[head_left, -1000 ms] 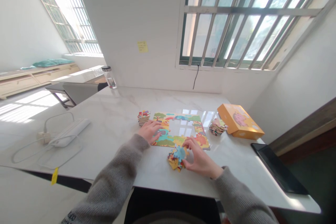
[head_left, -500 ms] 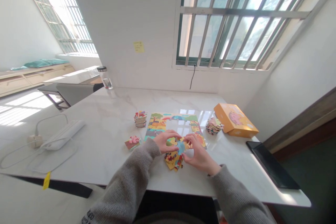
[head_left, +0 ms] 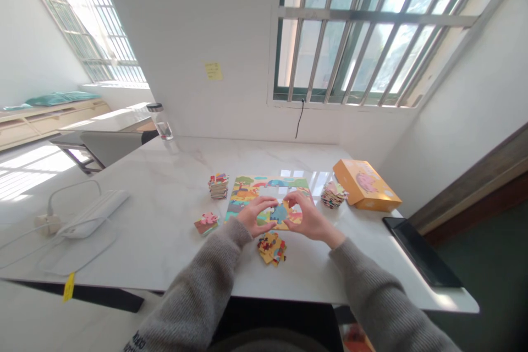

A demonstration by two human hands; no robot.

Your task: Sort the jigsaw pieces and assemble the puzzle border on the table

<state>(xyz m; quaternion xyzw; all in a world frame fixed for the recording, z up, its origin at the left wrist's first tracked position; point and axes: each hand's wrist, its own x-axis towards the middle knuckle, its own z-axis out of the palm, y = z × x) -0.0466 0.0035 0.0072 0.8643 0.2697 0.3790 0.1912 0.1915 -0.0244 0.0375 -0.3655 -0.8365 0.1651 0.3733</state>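
A blue-and-yellow jigsaw puzzle piece (head_left: 279, 213) is held by its two sides between my hands. My left hand (head_left: 256, 216) grips its left edge with curled fingers and thumb. On its right edge, my right hand (head_left: 308, 221) pinches in the same way. Both hands are over the lower part of the partly assembled puzzle (head_left: 243, 181), whose colourful border frames a white middle. Just in front of the puzzle lies a loose heap of yellow puzzle pieces (head_left: 271, 248). My fingers hide part of the puzzle's lower edge.
Stacks of puzzle pieces stand left (head_left: 218, 187) and right (head_left: 333, 196) of the puzzle. A small pile with a pink piece (head_left: 207, 222) lies at the left. An orange box (head_left: 367, 184), a black tablet-like slab (head_left: 421, 253), a power strip (head_left: 97, 213) and a bottle (head_left: 160, 122) are further out.
Both hands have moved forward with the blue piece, from above the yellow heap to over the puzzle. The heap now shows uncovered. The camera view has shifted slightly.
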